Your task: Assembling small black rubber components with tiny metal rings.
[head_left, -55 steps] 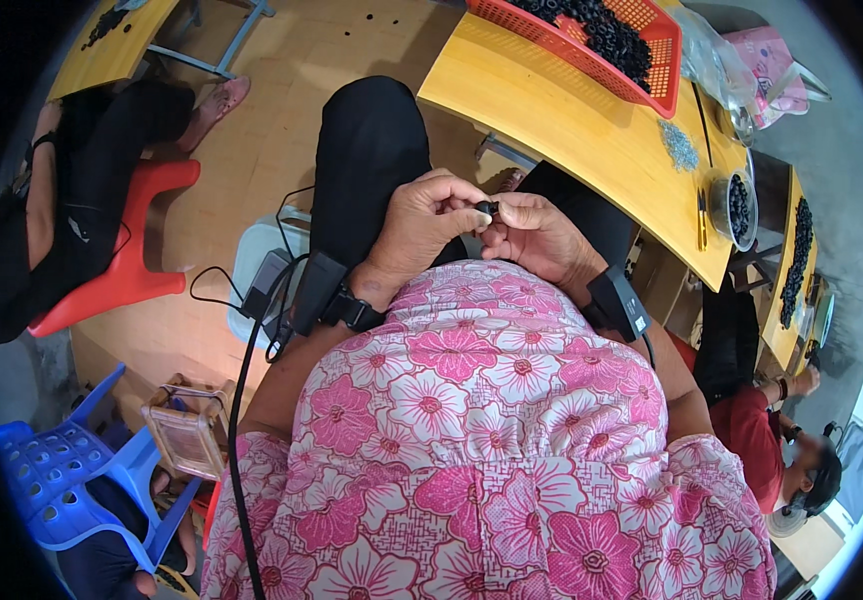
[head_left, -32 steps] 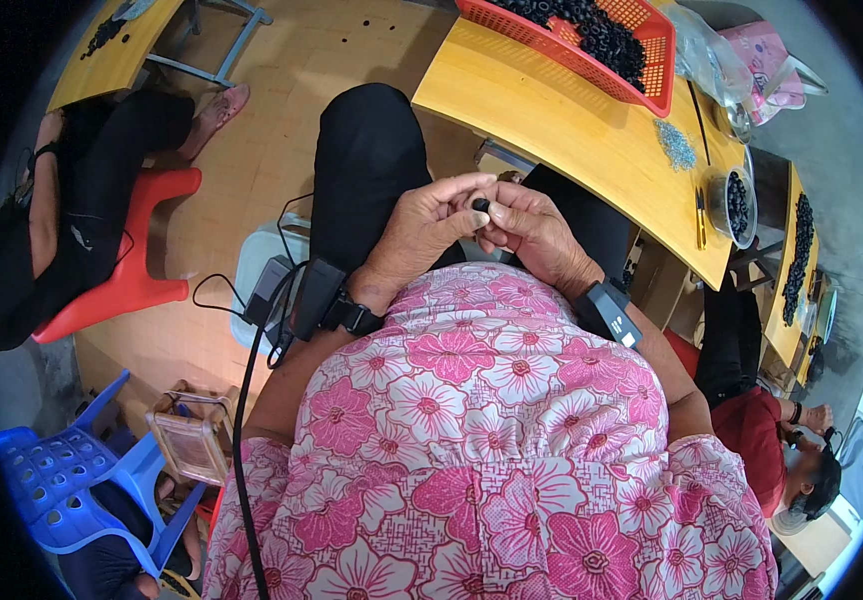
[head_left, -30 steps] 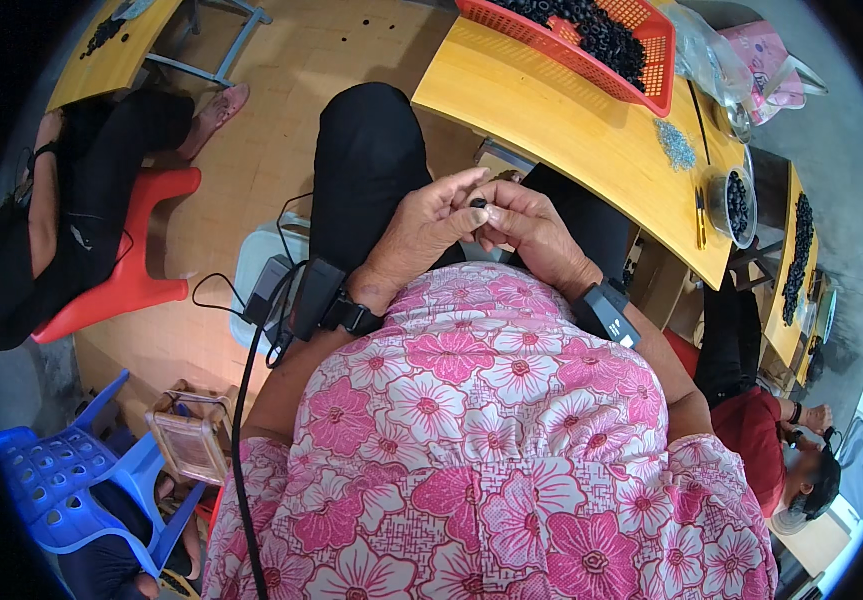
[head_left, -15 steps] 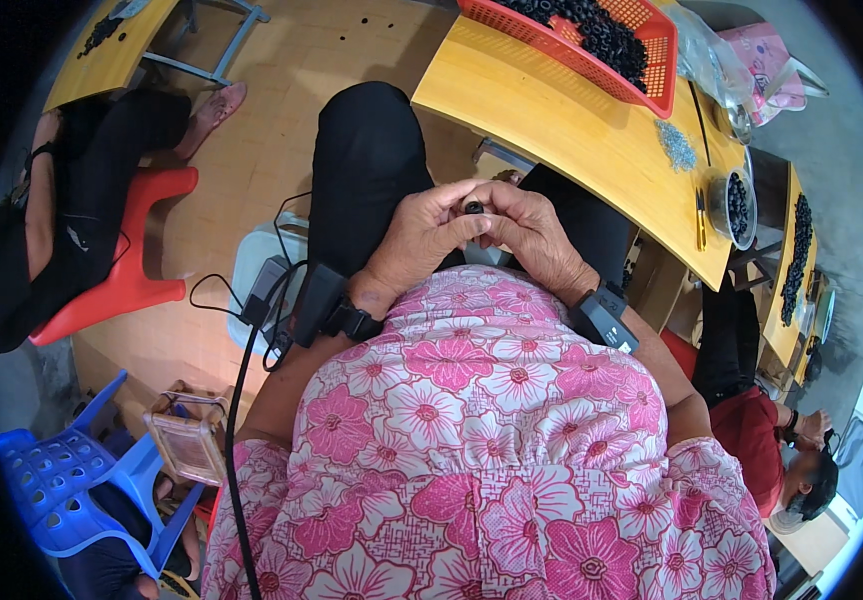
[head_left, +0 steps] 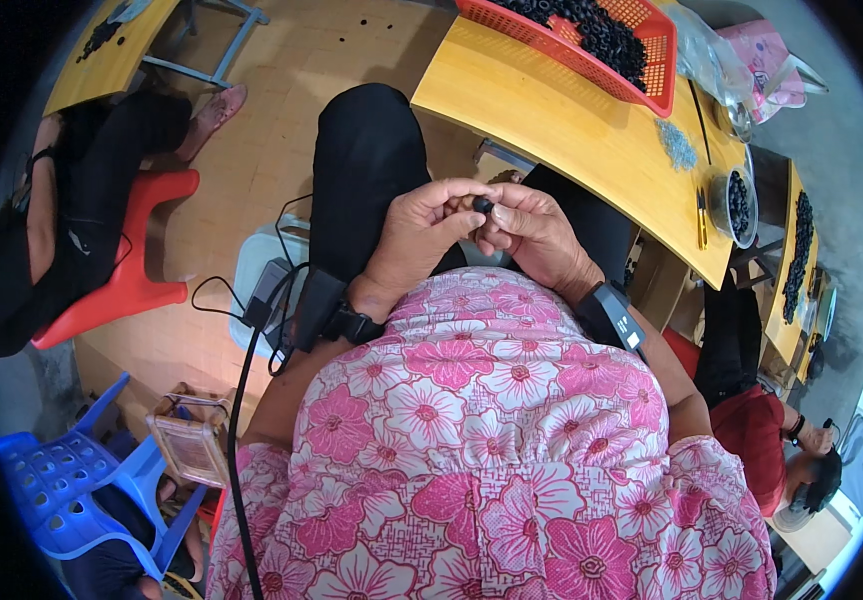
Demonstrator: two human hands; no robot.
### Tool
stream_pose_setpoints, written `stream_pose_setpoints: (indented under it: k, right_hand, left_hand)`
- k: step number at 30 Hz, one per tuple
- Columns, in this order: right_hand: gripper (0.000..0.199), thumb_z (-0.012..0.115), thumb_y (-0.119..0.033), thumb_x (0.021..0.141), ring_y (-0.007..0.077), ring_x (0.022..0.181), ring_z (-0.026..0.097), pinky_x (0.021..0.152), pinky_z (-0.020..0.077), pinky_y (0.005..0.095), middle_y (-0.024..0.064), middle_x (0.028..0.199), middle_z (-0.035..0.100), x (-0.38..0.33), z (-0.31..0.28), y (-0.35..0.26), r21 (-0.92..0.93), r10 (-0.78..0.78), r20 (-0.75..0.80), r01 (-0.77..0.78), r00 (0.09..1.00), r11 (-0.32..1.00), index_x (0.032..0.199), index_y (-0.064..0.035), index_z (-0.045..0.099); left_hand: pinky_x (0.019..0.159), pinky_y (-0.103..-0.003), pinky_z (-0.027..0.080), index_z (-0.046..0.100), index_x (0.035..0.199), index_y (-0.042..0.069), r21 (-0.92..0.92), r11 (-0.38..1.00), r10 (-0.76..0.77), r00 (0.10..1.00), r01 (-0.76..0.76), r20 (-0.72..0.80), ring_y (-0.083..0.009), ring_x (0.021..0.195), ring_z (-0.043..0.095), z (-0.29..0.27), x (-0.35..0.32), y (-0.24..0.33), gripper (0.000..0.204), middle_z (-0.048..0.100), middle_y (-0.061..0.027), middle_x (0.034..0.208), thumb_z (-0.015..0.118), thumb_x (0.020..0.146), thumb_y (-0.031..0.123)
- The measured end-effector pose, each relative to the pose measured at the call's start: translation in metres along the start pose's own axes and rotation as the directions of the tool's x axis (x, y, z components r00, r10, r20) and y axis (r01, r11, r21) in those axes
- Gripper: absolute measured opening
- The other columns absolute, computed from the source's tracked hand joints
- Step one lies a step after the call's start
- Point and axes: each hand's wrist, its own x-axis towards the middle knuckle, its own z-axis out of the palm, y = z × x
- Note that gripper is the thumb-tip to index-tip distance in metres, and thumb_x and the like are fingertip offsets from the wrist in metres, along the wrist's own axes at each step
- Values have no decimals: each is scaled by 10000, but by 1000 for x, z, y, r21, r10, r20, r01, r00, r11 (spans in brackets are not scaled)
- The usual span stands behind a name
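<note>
**Two hands close in on one small black piece**

We are right above the lap, and the small black piece (head_left: 483, 204) sits between two sets of fingertips, held up in front of the body; the right hand (head_left: 542, 237) has thumb and forefinger narrowed onto it, its other fingers curled below; the left hand (head_left: 417, 235) meets it from the far side, thumb tip at the piece, forefinger arched above, the gap narrow, though whether it grips or merely steadies we cannot tell; coming from both sides like this, we judge, stops so tiny a thing slipping and leaves it in plain sight; the wrists lie close to the floral top (head_left: 492, 430), which likely spares the arms; over on the yellow table (head_left: 542, 120) we spot a red basket (head_left: 661, 80) heaped with black rings (head_left: 612, 40), and a clear tub (head_left: 719, 212) of more dark pieces (head_left: 739, 205), its wall presumably there to keep them from rolling; a bluish heap (head_left: 677, 145) lies loose, and a slim yellow and black tool (head_left: 702, 220) rests just beside the tub, handy for the right hand, we reckon.
</note>
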Motion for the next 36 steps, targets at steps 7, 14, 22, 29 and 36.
stream_pose_setpoints:
  k: [7,14,22,29,36]
  right_hand:
    - [241,544,-214,916,149,716,571,668,501,295,45,786,583,-1,-7,5,238,184,40,-188,982,953,954,20,586]
    - [242,524,-221,925,159,726,580,682,515,301,47,791,588,-1,-9,6,326,257,43,-256,966,910,929,13,587]
    - [253,539,-218,916,146,722,583,669,530,285,46,793,595,-1,-9,5,321,271,47,-271,961,907,970,23,593]
    - [264,564,-226,901,127,680,578,657,545,280,42,787,597,-1,-9,4,278,280,24,-275,960,920,962,28,603]
    - [273,561,-246,905,95,635,554,654,542,280,42,781,594,-1,-7,2,269,282,31,-279,959,922,955,18,609]
  left_hand:
    - [608,-199,432,650,966,7,378,917,185,976,-128,-117,-60,686,489,-4,4,-10,188,520,-4,776,659,778,-8]
    - [638,-197,431,633,967,-25,330,942,92,991,-55,-97,-66,744,510,-3,2,-3,154,540,-22,842,632,815,-4]
    - [631,-205,432,642,960,-13,333,942,64,994,-31,-87,-76,743,528,-8,2,-10,139,554,-26,847,626,825,18]
    - [633,-202,416,643,953,-13,359,933,70,996,-43,-62,-67,711,487,-7,2,-5,145,526,-13,814,634,810,9]
    - [608,-201,426,665,936,-7,356,933,93,992,-55,-90,-53,656,484,-6,2,-6,154,510,-1,749,661,786,26]
